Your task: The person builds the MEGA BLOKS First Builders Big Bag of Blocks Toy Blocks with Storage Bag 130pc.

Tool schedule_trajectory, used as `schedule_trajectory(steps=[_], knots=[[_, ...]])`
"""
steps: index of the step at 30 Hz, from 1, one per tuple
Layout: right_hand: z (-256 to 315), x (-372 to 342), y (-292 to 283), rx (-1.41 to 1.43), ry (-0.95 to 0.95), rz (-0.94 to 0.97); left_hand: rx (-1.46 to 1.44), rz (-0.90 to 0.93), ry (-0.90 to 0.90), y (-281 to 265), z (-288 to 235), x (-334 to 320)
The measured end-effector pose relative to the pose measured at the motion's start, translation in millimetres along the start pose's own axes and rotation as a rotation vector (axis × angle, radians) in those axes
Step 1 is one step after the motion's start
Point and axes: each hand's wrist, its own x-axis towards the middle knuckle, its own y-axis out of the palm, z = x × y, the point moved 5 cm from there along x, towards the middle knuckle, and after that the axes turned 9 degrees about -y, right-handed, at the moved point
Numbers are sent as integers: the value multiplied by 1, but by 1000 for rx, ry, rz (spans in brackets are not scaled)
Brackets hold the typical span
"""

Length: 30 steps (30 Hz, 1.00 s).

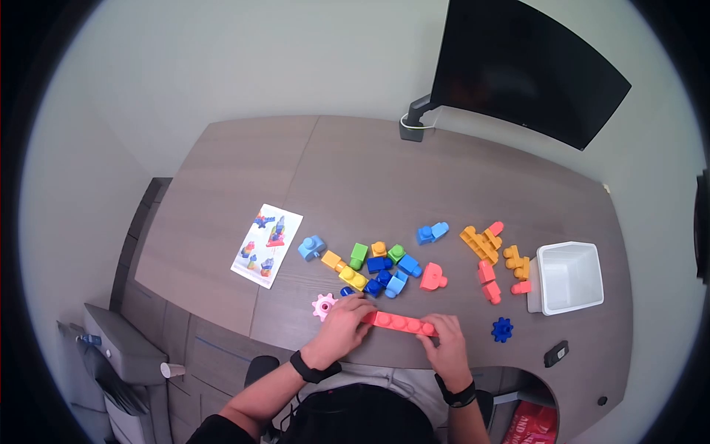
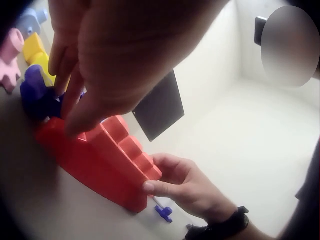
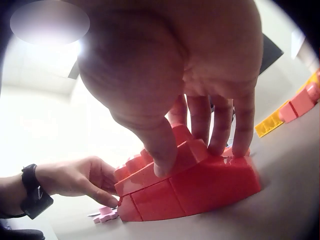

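Observation:
A long red toy block (image 1: 400, 323) with a row of studs lies near the front edge of the table. In the right wrist view, a studded red bar (image 3: 135, 181) sits on top of a wider red base (image 3: 212, 185) with sloping ends. My left hand (image 1: 342, 325) grips the left end, fingers and thumb on either side. At the right end, my right hand (image 1: 447, 346) pinches the bar between thumb and fingers. A pink gear (image 1: 323, 306) lies just left of my left hand, and dark blue blocks (image 1: 373, 287) are close beyond it.
Yellow (image 1: 353, 278), green (image 1: 359, 256) and light blue blocks (image 1: 312, 248) lie beyond my hands. A picture sheet (image 1: 266, 246) is at left. Rightward are orange blocks (image 1: 481, 244), a blue gear (image 1: 502, 330), a white bin (image 1: 542, 285) and a small black device (image 1: 556, 354). A monitor (image 1: 529, 66) stands behind.

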Motion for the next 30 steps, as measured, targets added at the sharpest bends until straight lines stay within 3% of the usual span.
schedule_trajectory(steps=[16,25,28,30], knots=[[-1,7,2,-2,42,9,-66,93,-49,-20,23,27],[1,10,4,4,49,20,-191,-60,-161,-56,28,28],[1,9,3,0,56,30,-140,-31,-270,-63,41,18],[1,11,0,-3,59,48,140,-134,-272,-71,32,8]])
